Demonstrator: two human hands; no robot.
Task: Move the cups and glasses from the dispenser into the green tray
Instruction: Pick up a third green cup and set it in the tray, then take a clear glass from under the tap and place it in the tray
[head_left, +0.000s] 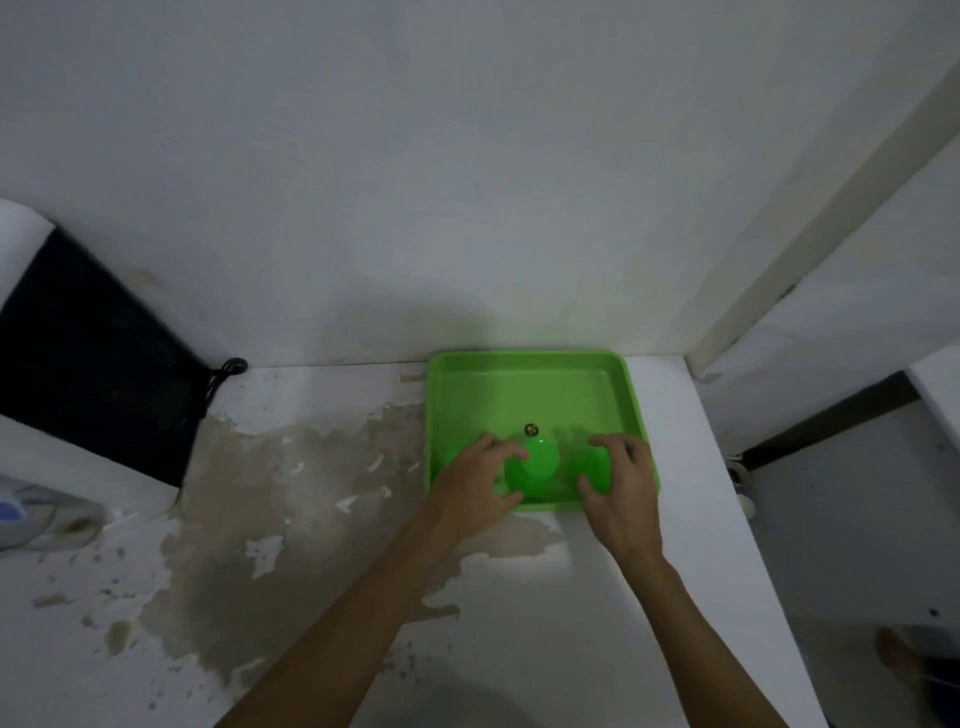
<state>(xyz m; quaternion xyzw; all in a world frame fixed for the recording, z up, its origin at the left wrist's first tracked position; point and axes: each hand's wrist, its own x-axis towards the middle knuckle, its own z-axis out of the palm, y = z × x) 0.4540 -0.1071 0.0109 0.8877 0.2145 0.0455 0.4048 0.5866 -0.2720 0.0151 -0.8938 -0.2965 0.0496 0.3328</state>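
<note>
Two bare forearms enter from bottom edge, no sleeves visible up to frame border. Left hand (475, 480) and right hand (621, 491) bare: no gloves, rings, watch or wristbands. Fingers slim, nails short as far as blur allows. Bare foot (896, 656) bottom right, dim.

I see a green tray (530, 382) at the counter's (332, 597) far right corner, its far rim against the wall (467, 156). My left hand (475, 486) curls around a green cup (532, 467) standing in the tray near its front edge, fingers on the cup's left side. My right hand (621, 491) wraps a second green cup (592, 467) just beside the first, at the tray's front right corner. A small dark round mark (531, 429) shows on the tray floor behind the first cup. The counter's white surface is peeled in brown patches left of the tray. A black mesh panel (88, 358) leans at the far left edge.
</note>
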